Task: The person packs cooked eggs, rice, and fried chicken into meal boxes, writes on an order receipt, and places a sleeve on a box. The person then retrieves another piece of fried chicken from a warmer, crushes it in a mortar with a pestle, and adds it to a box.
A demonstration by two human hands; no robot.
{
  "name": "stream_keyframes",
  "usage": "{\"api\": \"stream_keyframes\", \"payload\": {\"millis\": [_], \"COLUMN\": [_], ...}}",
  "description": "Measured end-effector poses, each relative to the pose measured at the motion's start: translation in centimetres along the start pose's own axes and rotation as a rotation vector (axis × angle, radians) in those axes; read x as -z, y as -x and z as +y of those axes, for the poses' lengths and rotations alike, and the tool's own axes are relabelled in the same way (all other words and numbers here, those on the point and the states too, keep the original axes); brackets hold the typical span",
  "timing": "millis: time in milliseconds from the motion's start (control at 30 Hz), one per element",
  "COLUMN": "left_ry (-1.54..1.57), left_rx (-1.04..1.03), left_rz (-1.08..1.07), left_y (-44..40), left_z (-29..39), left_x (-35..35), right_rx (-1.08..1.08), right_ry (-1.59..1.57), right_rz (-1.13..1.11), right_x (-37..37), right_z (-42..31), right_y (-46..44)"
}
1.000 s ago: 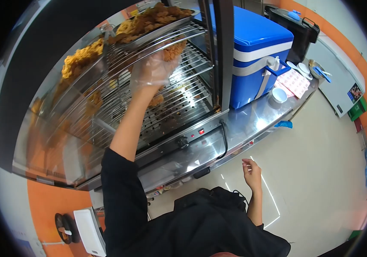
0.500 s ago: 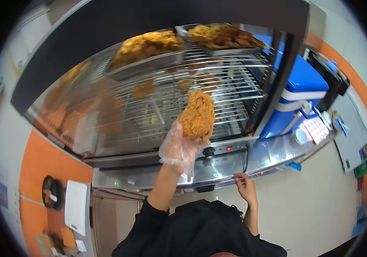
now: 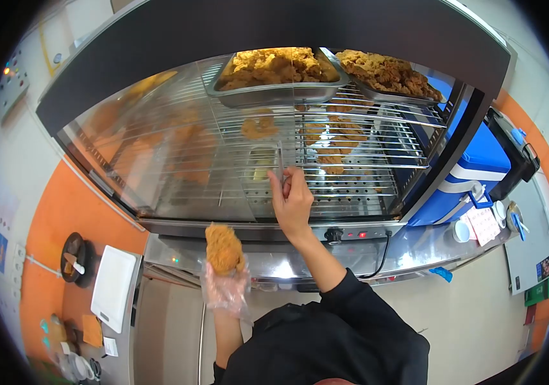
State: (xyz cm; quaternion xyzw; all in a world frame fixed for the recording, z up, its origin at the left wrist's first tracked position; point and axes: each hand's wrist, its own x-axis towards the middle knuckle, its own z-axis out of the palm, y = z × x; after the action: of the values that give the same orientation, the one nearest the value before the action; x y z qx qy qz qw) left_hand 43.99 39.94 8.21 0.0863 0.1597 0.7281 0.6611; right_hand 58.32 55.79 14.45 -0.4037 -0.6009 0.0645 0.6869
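My left hand (image 3: 226, 285), in a clear plastic glove, holds a piece of fried chicken (image 3: 224, 249) upright before the front edge of the warming cabinet (image 3: 274, 228). The fingers are wrapped round its lower end. My bare right hand (image 3: 292, 200) is closed on the upright handle (image 3: 280, 154) at the edge of the cabinet's glass sliding door (image 3: 236, 173). The glass covers the left part of the opening; the right part is uncovered. Inside, further fried pieces (image 3: 333, 144) lie below the wire rack (image 3: 377, 115).
On the upper rack stand a metal tray (image 3: 274, 95) and a second tray (image 3: 396, 97), both heaped with fried chicken. A blue cooler box (image 3: 460, 179) stands right of the cabinet. At the left, a white cutting board (image 3: 114, 289) lies on a side counter.
My left hand has drawn the chicken piece out from the cabinet opening, down and left. My right hand has risen from the counter edge and taken hold of the door handle. The view has shifted.
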Motion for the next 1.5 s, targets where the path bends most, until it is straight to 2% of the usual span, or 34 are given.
{"api": "stream_keyframes", "payload": {"millis": [33,167,367,400,433,467,533,600,667,733,800,867,933,967,1033,1100,1133,1167,1200,1267,1333,1400,1500], "left_ry": [-0.064,-0.125,-0.215,-0.216,-0.169,-0.121,-0.163,-0.611,-1.058,-1.585,-1.810,-2.001,-2.399,-2.401,-2.121,-1.980,-2.193,-2.234,-2.222,-1.712,-1.561,-1.807,-1.983], "left_rx": [-0.055,-0.151,-0.150,-0.142,-0.065,0.013,0.132,-0.100,-0.320,-0.828,-1.065,-1.473,-0.695,-0.713,-1.095,-1.382,-0.856,-0.177,-0.196,-0.945,-0.757,-0.280,-0.911], "left_rz": [0.073,0.311,0.343,0.339,0.203,0.068,-0.155,-0.288,-0.634,-0.849,-0.831,-0.623,-0.914,-0.890,-0.421,-0.159,-0.633,-0.976,-0.989,-1.007,-1.145,-0.912,-0.444], "left_y": [0.9,2.9,2.4,1.9,1.2,0.4,-2.0,-3.3,-5.1,-7.9,-10.7,-14.8,-17.5,-18.0,-20.4,-24.2,-20.7,-17.0,-12.0,-7.4,-5.3,-7.2,-15.4], "left_z": [0.2,0.8,0.0,-0.1,-0.2,-0.4,-1.6,-4.6,-6.9,-9.6,-13.7,-19.5,-21.9,-23.4,-27.3,-31.1,-27.2,-23.1,-19.2,-18.4,-17.5,-16.4,-18.5], "left_x": [0.7,3.5,2.7,2.7,2.7,2.0,-1.3,-9.0,-15.0,-20.3,-23.7,-24.0,-28.4,-28.7,-27.6,-28.0,-29.9,-31.9,-32.3,-23.9,-17.3,-15.1,-13.2], "right_rx": [0.081,0.096,0.109,-0.017,-0.143,-0.143,-0.147,-0.286,-0.429,-0.474,-0.505,-0.634,-0.704,-0.702,-0.700,-0.700,-0.736,-0.777,-0.779,-0.862,-0.842,-0.941,-0.914], "right_ry": [0.010,0.015,0.002,-0.099,-0.199,-0.191,-0.211,-0.152,-0.083,-0.018,0.022,0.083,0.137,0.116,0.126,0.152,0.166,0.179,0.178,0.237,0.246,0.281,0.323], "right_rz": [0.099,0.126,0.062,-0.079,-0.218,-0.211,-0.403,-0.299,-0.230,-0.159,-0.153,-0.093,-0.026,0.020,0.031,0.044,0.061,0.085,0.091,0.030,0.032,-0.046,-0.085], "right_x": [-0.4,-0.3,1.7,2.8,4.1,5.6,9.7,13.6,17.5,20.5,23.3,25.7,27.6,28.2,29.6,30.5,30.7,31.0,31.4,32.1,32.3,32.6,32.8], "right_z": [0.3,0.8,0.8,0.4,0.1,0.4,1.4,2.5,2.7,3.1,2.6,2.6,3.4,3.9,5.0,5.2,4.8,4.6,4.7,5.4,5.9,5.8,6.7], "right_y": [0.0,0.4,0.2,0.3,0.2,0.1,0.0,1.3,2.6,4.3,5.7,7.1,8.8,9.6,11.2,11.8,12.1,12.5,13.1,14.2,14.9,15.2,16.0]}}
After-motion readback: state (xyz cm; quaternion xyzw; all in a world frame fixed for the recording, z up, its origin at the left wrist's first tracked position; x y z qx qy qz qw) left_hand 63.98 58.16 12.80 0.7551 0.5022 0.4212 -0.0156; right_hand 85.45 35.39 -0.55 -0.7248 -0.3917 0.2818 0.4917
